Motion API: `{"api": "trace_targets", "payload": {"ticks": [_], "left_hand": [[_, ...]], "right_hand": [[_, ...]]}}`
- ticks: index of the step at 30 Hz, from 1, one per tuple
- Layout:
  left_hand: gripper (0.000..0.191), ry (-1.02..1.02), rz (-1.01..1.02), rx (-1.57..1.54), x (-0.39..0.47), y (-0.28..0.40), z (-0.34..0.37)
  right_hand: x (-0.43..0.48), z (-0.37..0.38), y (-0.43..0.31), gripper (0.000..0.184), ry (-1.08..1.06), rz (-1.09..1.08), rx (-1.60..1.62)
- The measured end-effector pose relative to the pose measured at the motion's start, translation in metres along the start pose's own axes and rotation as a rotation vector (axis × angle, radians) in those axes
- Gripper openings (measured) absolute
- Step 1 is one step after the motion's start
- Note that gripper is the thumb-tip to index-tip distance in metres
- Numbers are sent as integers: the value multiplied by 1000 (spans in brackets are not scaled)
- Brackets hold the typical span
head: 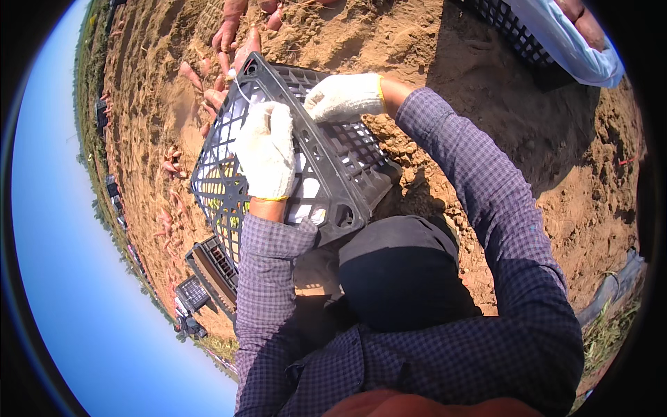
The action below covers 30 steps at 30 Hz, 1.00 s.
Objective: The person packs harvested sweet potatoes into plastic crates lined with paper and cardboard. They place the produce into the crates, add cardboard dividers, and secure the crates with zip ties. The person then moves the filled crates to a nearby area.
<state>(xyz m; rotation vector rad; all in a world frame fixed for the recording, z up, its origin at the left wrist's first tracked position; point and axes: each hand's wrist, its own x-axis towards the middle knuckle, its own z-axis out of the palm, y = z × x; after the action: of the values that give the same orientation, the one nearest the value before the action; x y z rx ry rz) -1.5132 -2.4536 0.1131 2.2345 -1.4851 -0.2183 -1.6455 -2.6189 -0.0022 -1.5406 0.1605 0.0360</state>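
Observation:
A black plastic lattice crate stands tilted on the soil, with a black lattice lid over its top. White lining and some yellow-green printing show through the lid's openings. My left hand, in a white knit glove, rests on the lid beside its long edge with the fingers curled. From the crate's far corner a thin white cord runs toward this glove; whether the fingers pinch it is hidden. Also gloved in white, my right hand reaches the same edge from the outer side, its fingertips tucked against the rim and partly hidden.
Sweet potatoes lie beyond the crate, near another person's hand. Another black crate, lined with pale blue sheeting, stands upper right. More crates stand lower left. Clumped soil surrounds my crate.

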Motion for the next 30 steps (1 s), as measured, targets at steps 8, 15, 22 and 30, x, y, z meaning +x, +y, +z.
{"api": "trace_targets", "payload": {"ticks": [8,15,22,30], "left_hand": [[15,23,283,201,-6,-12,-3],[15,-72,-182,-343,-9,-4,0],[22,-79,-175,-283,-9,-9,2],[26,-37,-100,-281,-9,-20,11]], "right_hand": [[-19,9,33,21,165,115,492],[-54,5,34,24,351,-154,804],[-51,23,-35,28,366,-248,1168],[-37,32,-99,21,560,-7,11]]}}
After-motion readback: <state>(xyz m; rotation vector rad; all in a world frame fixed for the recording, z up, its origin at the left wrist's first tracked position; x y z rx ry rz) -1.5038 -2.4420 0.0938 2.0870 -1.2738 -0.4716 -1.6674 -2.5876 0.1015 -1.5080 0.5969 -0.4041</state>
